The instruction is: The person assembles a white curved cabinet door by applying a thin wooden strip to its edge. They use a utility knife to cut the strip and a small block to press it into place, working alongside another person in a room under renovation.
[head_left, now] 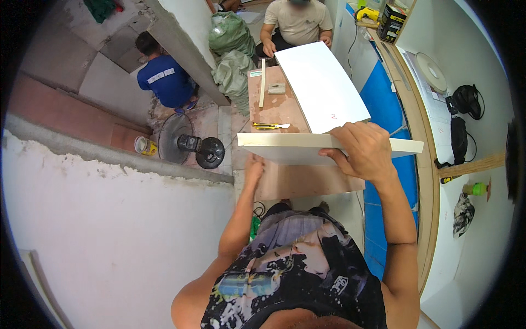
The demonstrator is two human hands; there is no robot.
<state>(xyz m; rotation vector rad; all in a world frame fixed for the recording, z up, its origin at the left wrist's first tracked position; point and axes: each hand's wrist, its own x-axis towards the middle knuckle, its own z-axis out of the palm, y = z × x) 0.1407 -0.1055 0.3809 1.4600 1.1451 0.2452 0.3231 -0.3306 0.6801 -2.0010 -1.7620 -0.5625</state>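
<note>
A long brown plywood surface (pixel 279 109) is seen running away from the person, with a large white rectangular board (pixel 323 85) laid flat on its far right part. A second flat white board (pixel 290 149), thick along its cream edge, is held level above the near end of the surface, its long edge lying crosswise in front of the person. The right hand (pixel 364 151) is closed over the top of this board near its right end, fingers curled over the edge and thumb underneath. The left hand (pixel 254 166) is set under the board's left part; its fingers are hidden by the board, so how far it is open cannot be told. A black floor fan (pixel 189 143) is lying on the tiled floor to the left of the surface, with a small yellow tin (pixel 144 146) just beside it. On the surface, a narrow pale wooden strip (pixel 262 82) is laid lengthwise, a small grey block (pixel 276 88) sits just beside it, and a yellow utility knife (pixel 269 126) is placed near the held board.
</note>
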